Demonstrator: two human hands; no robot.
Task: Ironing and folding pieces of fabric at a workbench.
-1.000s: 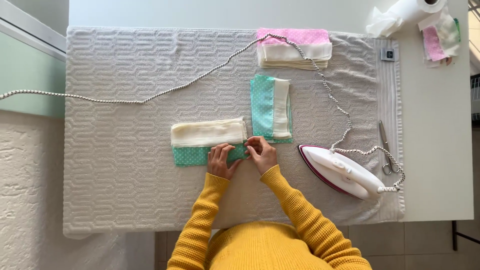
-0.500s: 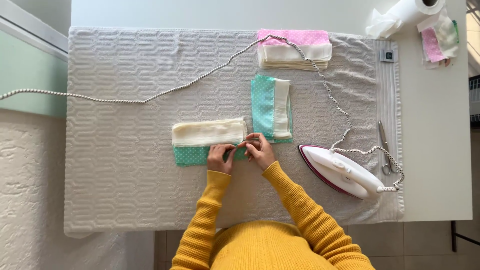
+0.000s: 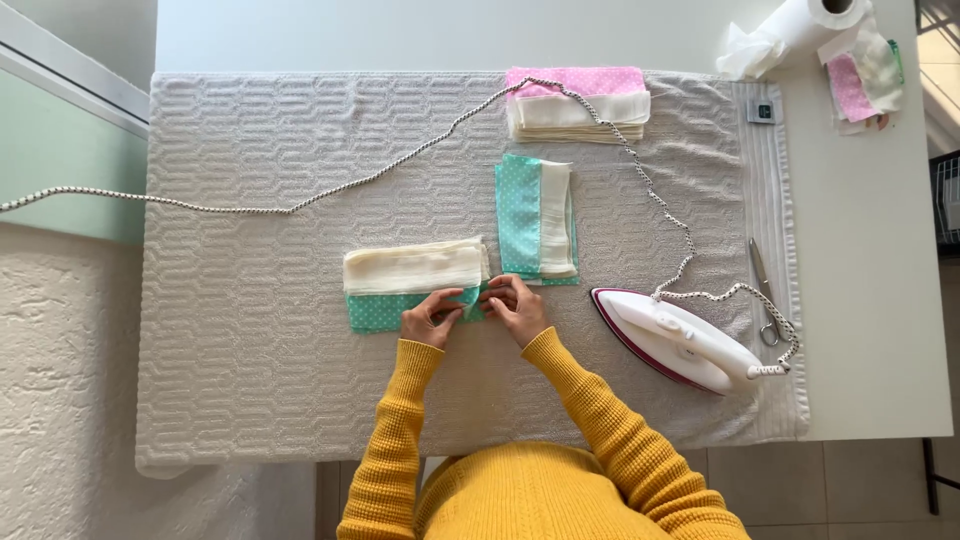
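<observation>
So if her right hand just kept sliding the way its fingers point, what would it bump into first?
The right hand points left along the green dotted fabric, so it would most likely meet the left hand first; their fingertips already look nearly touching at the fabric's folded edge.

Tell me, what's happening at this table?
A person in a yellow sweater pinches the right end of a teal dotted and cream fabric piece with the left hand and right hand, on a grey towel. An iron rests to the right, with two folded fabric stacks beyond.

Home sewing table: iron [image 3: 680,338], scissors [image 3: 765,295]
</observation>
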